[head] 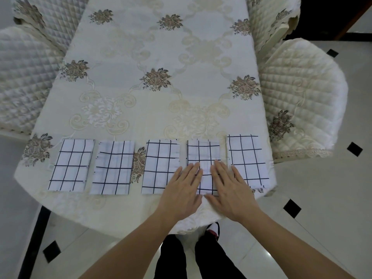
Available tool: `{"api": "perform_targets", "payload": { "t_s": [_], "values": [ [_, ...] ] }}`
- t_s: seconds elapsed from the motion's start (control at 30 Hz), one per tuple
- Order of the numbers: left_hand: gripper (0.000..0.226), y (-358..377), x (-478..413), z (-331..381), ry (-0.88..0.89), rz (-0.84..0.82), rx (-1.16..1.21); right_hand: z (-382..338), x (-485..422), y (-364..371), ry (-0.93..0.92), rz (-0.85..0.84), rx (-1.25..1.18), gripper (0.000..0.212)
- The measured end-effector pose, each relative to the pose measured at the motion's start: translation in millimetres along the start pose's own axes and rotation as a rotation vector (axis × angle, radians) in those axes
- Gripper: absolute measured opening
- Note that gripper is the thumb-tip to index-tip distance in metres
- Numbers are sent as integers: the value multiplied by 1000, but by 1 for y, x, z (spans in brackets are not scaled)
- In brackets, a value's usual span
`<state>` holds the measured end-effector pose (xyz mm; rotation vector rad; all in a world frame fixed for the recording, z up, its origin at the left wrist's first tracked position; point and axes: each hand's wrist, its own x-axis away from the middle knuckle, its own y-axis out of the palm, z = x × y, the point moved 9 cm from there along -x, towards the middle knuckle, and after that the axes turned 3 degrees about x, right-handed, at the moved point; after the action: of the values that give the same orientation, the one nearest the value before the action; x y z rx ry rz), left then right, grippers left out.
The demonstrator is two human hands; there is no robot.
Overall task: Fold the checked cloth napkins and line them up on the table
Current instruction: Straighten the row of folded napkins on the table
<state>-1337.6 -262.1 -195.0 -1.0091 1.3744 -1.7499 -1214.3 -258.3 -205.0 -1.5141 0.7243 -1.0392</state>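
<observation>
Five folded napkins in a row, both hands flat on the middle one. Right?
Wrong napkin: the head view shows the left hand and right hand flat on the fourth napkin from the left. The rest holds.

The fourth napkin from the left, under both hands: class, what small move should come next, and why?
Probably lift both hands straight up and away. The left hand and right hand lie flat on the fourth napkin, which is already folded and sits in line with the other four napkins along the near edge of the table, so sliding off could drag it askew.
</observation>
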Motion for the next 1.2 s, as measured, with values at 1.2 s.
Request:
{"api": "perform_targets", "payload": {
  "t_s": [1.2],
  "values": [
    [70,10,-79,104,93,-111,-40,137,27,5,171,73,-15,64]
  ]
}}
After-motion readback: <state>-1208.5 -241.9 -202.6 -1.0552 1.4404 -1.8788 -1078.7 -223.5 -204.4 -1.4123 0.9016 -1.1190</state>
